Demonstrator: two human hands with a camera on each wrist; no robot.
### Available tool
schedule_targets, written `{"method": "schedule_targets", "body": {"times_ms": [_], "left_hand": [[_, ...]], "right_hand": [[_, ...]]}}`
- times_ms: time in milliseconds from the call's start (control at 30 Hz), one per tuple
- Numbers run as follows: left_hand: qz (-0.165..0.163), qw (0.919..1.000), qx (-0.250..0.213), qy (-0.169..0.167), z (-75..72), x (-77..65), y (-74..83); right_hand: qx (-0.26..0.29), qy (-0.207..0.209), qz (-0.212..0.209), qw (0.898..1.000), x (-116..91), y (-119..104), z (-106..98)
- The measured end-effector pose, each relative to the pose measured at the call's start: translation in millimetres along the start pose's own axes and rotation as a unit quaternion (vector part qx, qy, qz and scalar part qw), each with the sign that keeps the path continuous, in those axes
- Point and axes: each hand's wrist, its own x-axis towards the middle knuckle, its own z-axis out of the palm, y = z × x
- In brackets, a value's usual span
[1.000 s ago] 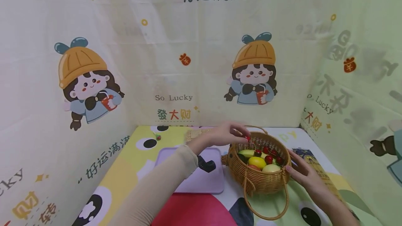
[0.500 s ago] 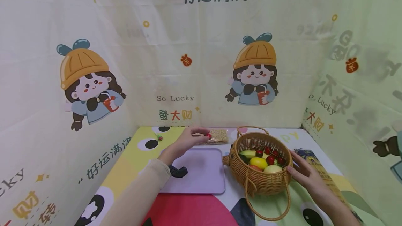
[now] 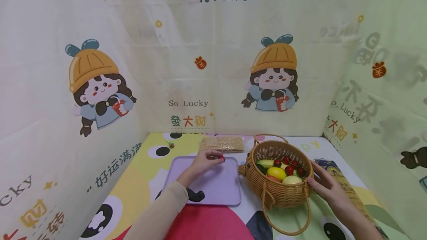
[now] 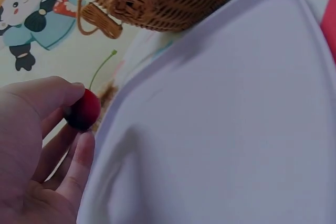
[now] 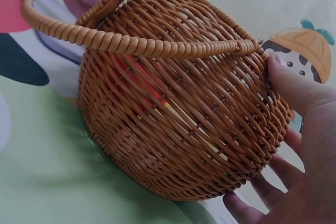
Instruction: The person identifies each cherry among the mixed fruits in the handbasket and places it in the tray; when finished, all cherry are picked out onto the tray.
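Observation:
My left hand [image 3: 204, 161] is over the far part of the lilac tray [image 3: 221, 186]. Between thumb and fingertips it pinches a dark red cherry [image 4: 88, 109] whose thin green stem points up. No fruit lies on the visible part of the tray. To the right stands a brown wicker basket [image 3: 278, 197]; inside are a lemon [image 3: 276, 173], several cherries [image 3: 289, 170], a pale round fruit [image 3: 292, 180] and other fruit. My right hand [image 5: 310, 129] rests against the basket's right side, thumb near the rim and fingers spread along the outer wall.
Behind the tray lies a clear bag of pale grains [image 3: 222, 144]. A small red and green item [image 3: 171, 145] is at the far left. Beyond my right hand lies a long blue and yellow packet [image 3: 337, 173]. One basket handle [image 3: 300, 230] hangs toward the front.
My left hand has carried the cherry left from above the basket, then nearer, to over the tray. The right hand has stayed against the basket.

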Motion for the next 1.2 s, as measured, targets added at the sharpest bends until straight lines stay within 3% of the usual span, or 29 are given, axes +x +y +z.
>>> {"method": "schedule_targets", "body": {"times_ms": [267,467,767,1000,1200], "left_hand": [[0.01,0.9996,0.027,-0.006,14.9,-2.7,-18.2],[0.006,0.9984,0.056,0.009,20.1,-7.6,-19.7],[0.006,0.9987,0.045,0.021,20.3,-9.2,-19.1],[-0.012,0.9964,0.074,0.039,8.8,-13.0,0.7],[0.023,0.9971,0.065,0.031,1.1,-11.7,32.4]], "right_hand": [[0.0,0.005,0.002,1.0,-1,0,0],[-0.002,0.009,-0.003,1.0,-3,1,2],[0.009,0.004,-0.003,1.0,-3,-2,2],[0.011,0.004,0.001,1.0,-4,-2,3],[0.015,0.005,-0.003,1.0,-3,-2,3]]}}
